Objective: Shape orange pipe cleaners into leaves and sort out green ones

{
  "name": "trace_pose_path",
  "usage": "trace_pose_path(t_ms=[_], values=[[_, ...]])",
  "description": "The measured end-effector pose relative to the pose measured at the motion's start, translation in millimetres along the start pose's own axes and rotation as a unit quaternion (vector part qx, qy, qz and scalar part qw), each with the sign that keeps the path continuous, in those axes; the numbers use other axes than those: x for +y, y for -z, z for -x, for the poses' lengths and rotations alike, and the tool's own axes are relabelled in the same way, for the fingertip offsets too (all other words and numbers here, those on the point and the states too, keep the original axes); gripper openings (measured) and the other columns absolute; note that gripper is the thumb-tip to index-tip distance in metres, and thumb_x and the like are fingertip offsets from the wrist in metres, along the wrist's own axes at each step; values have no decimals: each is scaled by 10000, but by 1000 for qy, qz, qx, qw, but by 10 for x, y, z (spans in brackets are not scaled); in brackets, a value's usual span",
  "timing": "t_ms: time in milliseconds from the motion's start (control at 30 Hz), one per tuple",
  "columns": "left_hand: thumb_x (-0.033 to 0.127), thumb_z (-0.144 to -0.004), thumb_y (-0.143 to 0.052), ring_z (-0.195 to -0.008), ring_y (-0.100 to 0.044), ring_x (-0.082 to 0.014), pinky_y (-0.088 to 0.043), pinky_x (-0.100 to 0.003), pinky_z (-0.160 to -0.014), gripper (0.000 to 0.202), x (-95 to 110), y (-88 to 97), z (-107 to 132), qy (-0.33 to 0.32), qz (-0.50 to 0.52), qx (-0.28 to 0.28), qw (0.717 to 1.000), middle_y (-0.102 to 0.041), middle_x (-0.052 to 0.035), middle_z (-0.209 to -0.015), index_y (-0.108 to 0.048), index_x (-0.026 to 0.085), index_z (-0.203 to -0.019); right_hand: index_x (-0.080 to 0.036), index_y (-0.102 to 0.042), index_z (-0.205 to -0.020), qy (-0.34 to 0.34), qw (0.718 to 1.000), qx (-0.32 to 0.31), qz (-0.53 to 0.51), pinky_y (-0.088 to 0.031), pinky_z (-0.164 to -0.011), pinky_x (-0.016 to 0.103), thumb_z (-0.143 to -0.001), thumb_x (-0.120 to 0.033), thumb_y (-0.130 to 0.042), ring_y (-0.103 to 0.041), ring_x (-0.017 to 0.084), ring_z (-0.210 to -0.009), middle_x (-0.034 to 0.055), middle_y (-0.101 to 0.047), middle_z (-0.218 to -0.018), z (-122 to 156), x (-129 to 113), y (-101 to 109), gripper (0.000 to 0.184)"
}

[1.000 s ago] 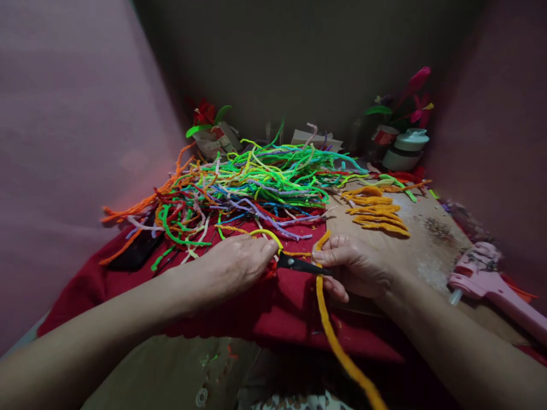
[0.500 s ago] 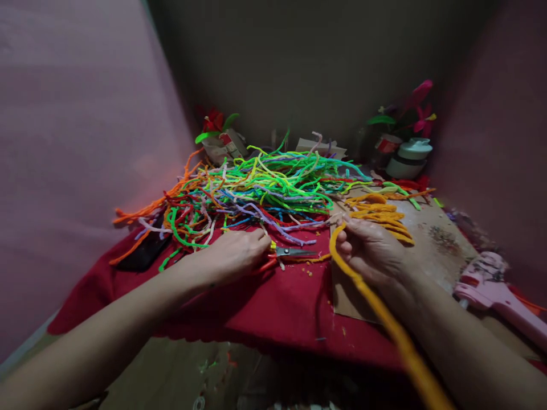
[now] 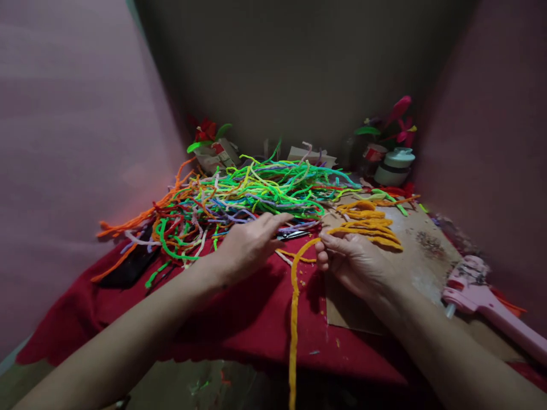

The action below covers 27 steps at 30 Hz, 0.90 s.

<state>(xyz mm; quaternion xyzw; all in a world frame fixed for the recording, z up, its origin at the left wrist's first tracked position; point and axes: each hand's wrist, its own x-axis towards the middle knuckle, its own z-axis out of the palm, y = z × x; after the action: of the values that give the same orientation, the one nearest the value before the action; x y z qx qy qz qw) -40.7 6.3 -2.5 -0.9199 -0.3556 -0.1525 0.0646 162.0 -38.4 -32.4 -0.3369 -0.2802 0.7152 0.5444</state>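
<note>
My right hand (image 3: pixel 356 259) pinches a yellow-orange pipe cleaner (image 3: pixel 294 307) between thumb and fingers. The strand bends at the fingertips and hangs past the table's front edge. Looped yellow-orange petals (image 3: pixel 370 225) of the same fuzzy material extend beyond that hand, over the cardboard. To the left, my left hand (image 3: pixel 254 245) is open, thumb and fingers apart and pointing right. Just past its fingertips lie scissors (image 3: pixel 294 234), blades pointing right and handles hidden behind the hand. A short yellow-orange piece (image 3: pixel 304 259) lies on the cloth between both hands.
A tangled heap of colourful pipe cleaners (image 3: pixel 265 188) covers the back of the red cloth (image 3: pixel 243 319). Cardboard (image 3: pixel 414 267) lies at right, beside a pink glue gun (image 3: pixel 482 296). A lidded jar (image 3: pixel 395 165) and pink flowers (image 3: pixel 404 131) stand behind. A dark phone-like object (image 3: pixel 128 265) lies left.
My left hand has let go of the scissors and risen slightly, leaving them by the heap. The yellow-orange strand's free end has swung leftward and hangs down. The whole view has shifted slightly.
</note>
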Motion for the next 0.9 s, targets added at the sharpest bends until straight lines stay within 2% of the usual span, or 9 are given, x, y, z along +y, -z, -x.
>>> trace_pose_path(t_ms=[67, 133, 200, 267, 333, 400, 567, 767, 900], values=[[215, -865, -426, -782, -570, -132, -463, -220, -669, 408, 145, -67, 13, -81, 74, 30, 994, -591, -58, -917, -440, 219, -1272, -128, -620, -669, 11, 1000, -13, -3, -433, -445, 175, -652, -211, -721, -548, 80, -474, 10, -629, -581, -5, 30, -4, 131], [218, -872, -423, -761, -571, -136, -459, -232, -672, 342, 250, -150, 10, -124, 139, 41, 982, -596, -57, -849, -540, 231, -1193, -131, -620, -643, 30, 999, -22, -3, -434, -455, 182, -666, -225, -708, -540, 80, -472, 3, -616, -562, -17, 57, -4, 131], [230, -868, -444, -782, -579, -150, -463, -246, -687, 275, 307, -206, -10, -109, 230, 69, 965, -606, -75, -856, -632, 205, -1067, -143, -610, -622, 59, 998, 4, 2, -450, -469, 199, -660, -228, -709, -548, 94, -477, 9, -617, -545, -37, 73, 0, 135], [237, -858, -473, -807, -586, -154, -469, -248, -704, 230, 330, -221, -44, -55, 336, 98, 935, -617, -83, -894, -670, 186, -967, -155, -597, -619, 90, 994, 55, 5, -469, -472, 215, -628, -223, -729, -566, 113, -476, 13, -619, -522, -60, 75, 5, 149], [243, -854, -487, -754, -590, -138, -475, -241, -690, 208, 341, -211, -84, 5, 430, 110, 896, -625, -63, -834, -676, 180, -912, -155, -584, -629, 116, 988, 103, 0, -474, -453, 217, -603, -210, -741, -571, 117, -455, 9, -617, -511, -81, 63, 7, 168], [265, -855, -487, -675, -586, -125, -481, -239, -650, 213, 353, -205, -116, 64, 511, 105, 851, -617, -44, -756, -675, 167, -879, -150, -567, -633, 130, 984, 123, -15, -468, -430, 209, -614, -193, -731, -570, 112, -441, 6, -620, -525, -93, 41, 6, 170], [330, -841, -509, -644, -596, -141, -491, -252, -600, 265, 356, -255, -142, 140, 679, 64, 718, -615, -52, -719, -676, 125, -830, -158, -568, -670, 116, 984, 110, -84, -506, -482, 231, -686, -154, -661, -606, 128, -503, 8, -640, -583, -95, -22, 9, 94], [332, -789, -592, -640, -602, -123, -480, -238, -603, 228, 292, -309, -164, 200, 786, 79, 579, -640, -55, -765, -675, 131, -857, -179, -604, -716, 97, 982, 95, -132, -530, -599, 236, -719, -147, -630, -626, 119, -597, 15, -670, -681, -86, -57, 50, 40], [331, -763, -622, -612, -601, -105, -475, -215, -595, 237, 255, -325, -178, 241, 817, 90, 517, -644, -52, -718, -672, 109, -829, -201, -614, -714, 117, 983, 86, -112, -523, -620, 249, -743, -213, -622, -609, 115, -602, 11, -672, -714, -85, -60, 94, 32]])
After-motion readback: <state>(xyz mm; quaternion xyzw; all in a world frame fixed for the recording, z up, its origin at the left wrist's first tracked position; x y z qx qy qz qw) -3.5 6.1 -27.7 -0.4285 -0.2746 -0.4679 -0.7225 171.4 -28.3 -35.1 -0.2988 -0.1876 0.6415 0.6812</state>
